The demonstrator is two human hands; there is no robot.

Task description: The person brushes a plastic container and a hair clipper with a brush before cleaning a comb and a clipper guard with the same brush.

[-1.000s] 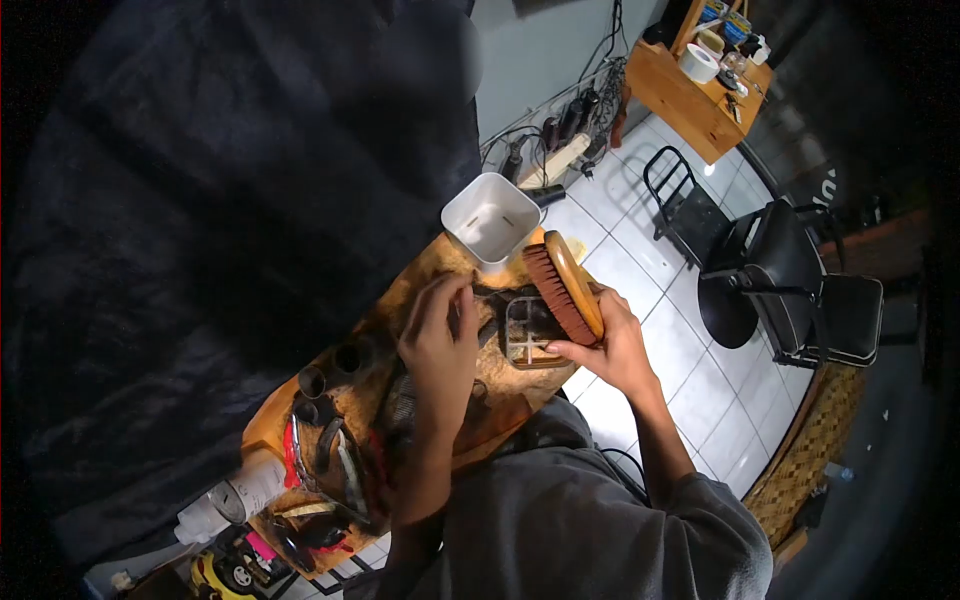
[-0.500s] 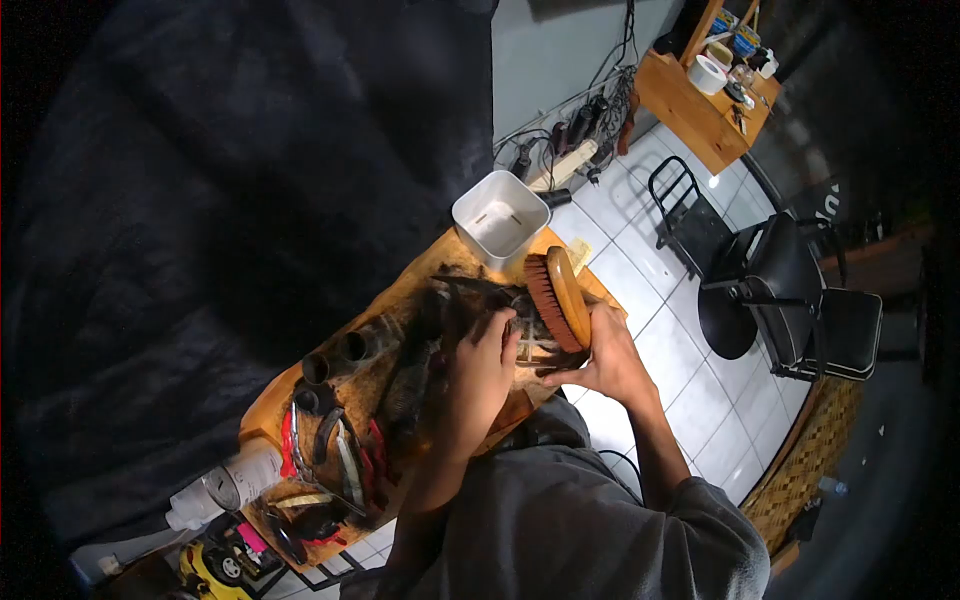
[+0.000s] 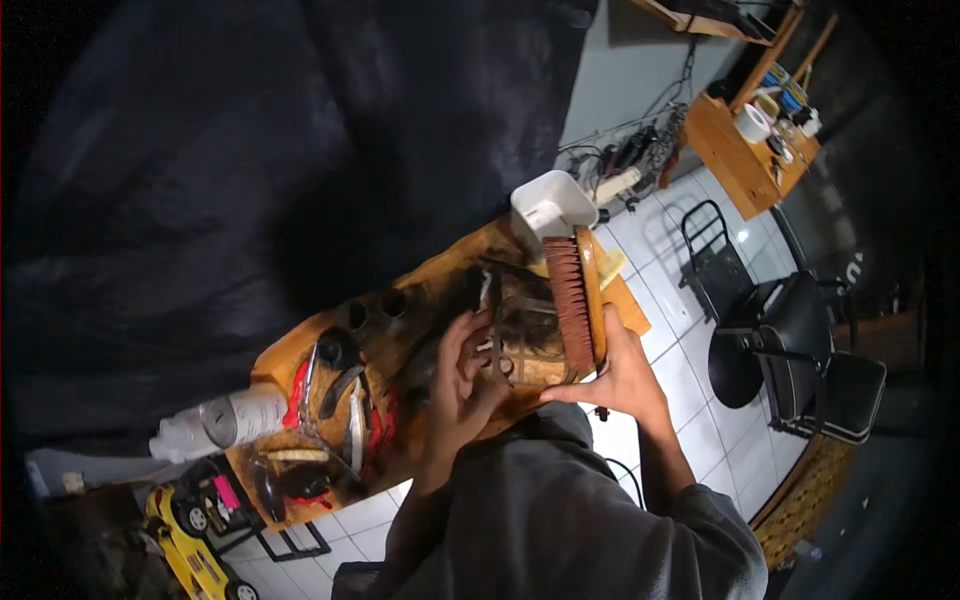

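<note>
In my right hand [image 3: 630, 375] is a wooden-backed brush [image 3: 575, 300], held upright on edge with its reddish-brown bristles facing left. My left hand [image 3: 462, 375] is beside it, fingers curved and thumb apart, with nothing clearly held. Between the hands lies a dark, partly see-through item with a thin frame [image 3: 530, 315]; its kind I cannot make out. Beneath is a wooden worktop [image 3: 285, 350], much blackened with dark residue. Red-handled tools [image 3: 298, 395] and a pale curved strip [image 3: 357, 430] lie to the left of my left hand.
A white square tub [image 3: 555, 200] stands at the worktop's far end, a clear bottle [image 3: 225, 422] at its left end. Dark cloth [image 3: 250, 150] hangs along the back. A black padded chair [image 3: 790, 320] and a wooden shelf [image 3: 735, 165] are right; a yellow toy car [image 3: 190, 545] is lower left.
The brush has turned more upright, its bristles now showing more. My left hand has opened, drawing back slightly from the framed item. The whole view has shifted.
</note>
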